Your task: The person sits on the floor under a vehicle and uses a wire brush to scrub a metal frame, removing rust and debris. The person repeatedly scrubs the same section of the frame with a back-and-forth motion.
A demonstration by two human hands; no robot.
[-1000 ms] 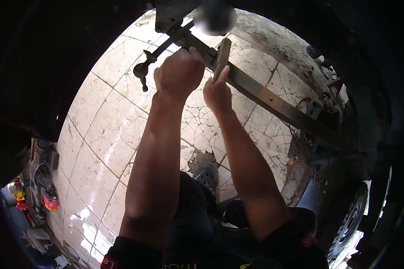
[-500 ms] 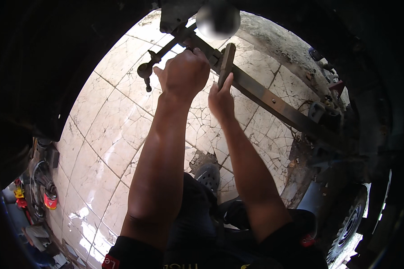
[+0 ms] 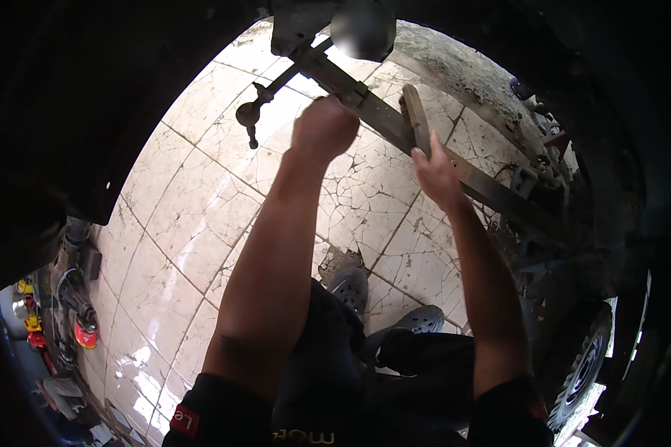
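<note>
A long metal beam (image 3: 492, 184) runs slantwise from the top middle down to the right. My right hand (image 3: 438, 177) grips a wooden-handled brush (image 3: 417, 115), with dark bristles along its left side, held over the beam's near edge. To the left, my left hand (image 3: 325, 130) is closed in a fist against the near side of the beam. Its fingers face away, so what they hold, if anything, is hidden. Left of that fist a rod with a ball-shaped joint (image 3: 247, 115) sticks out from the beam's upper end.
Cracked pale floor tiles (image 3: 209, 194) lie below, with my grey clogs (image 3: 348, 289) on them. Dark vehicle parts frame the view. A treaded wheel (image 3: 585, 369) stands at lower right. Tools and a red container (image 3: 85, 337) lie at lower left.
My right hand has moved right along the beam with the brush. My left hand has shifted slightly right and down, and its thumb no longer sticks out. A second clog has come into view.
</note>
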